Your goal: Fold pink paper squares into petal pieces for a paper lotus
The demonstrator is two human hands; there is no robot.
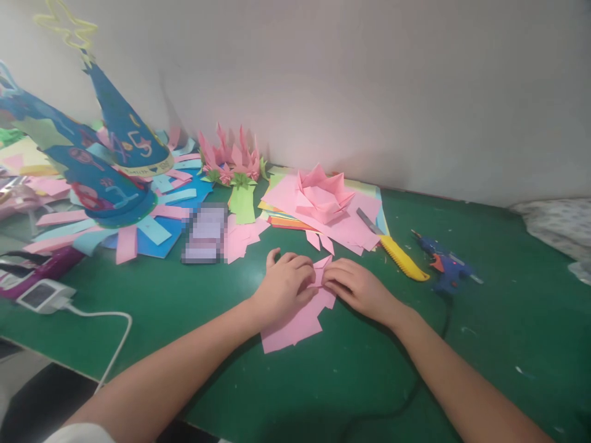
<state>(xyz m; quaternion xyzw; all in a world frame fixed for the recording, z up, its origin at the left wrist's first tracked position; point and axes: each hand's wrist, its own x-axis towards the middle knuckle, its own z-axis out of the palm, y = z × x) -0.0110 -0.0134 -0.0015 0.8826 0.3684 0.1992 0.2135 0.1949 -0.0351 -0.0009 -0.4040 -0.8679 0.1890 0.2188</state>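
Observation:
Between my two hands is a small folded piece of pink paper (322,266), its upper corner pointing up and to the right. My left hand (287,284) presses on its left side with the fingers bent, the thumb hidden in part. The fingertips of my right hand (357,288) pinch its right edge. Loose pink paper pieces (290,329) lie beneath and in front of my left hand. Just beyond my hands, two pointed pink paper pieces (319,241) rest by a pink paper flower (324,194) on a stack of coloured sheets (369,203).
At right lie a yellow utility knife (404,257), blade out, and a blue glue gun (446,264) with a cord. Blue paper cone hats (124,117), a pixelated phone (205,234), a pink paper crown (233,157) and a white charger (46,296) stand or lie at left.

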